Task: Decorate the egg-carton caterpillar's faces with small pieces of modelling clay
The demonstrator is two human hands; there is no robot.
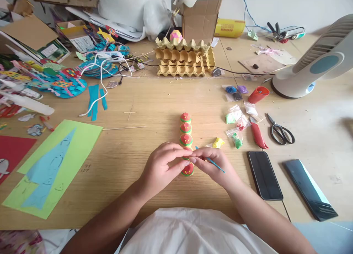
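A row of small red domes with green rims and yellow dots [185, 128] runs toward me down the middle of the table. The nearest dome [188, 169] carries a yellow face-like mark. Over the near part of the row, my left hand [165, 165] has thumb and forefinger closed in a pinch; whatever is between them is too small to make out. My right hand [213, 163] meets it fingertip to fingertip and grips a thin blue modelling tool [216, 165], slanting across its fingers. One dome is mostly hidden beneath the fingers. Yellow clay [218, 143] lies just beyond my right hand.
To the right lie clay bags [234, 115], a red-handled knife [258, 134], scissors [280, 130], a phone [265, 175] and a dark glossy slab [309, 189]. A fan [311, 68] and egg cartons [180, 59] stand behind. Green paper [79, 136] lies left.
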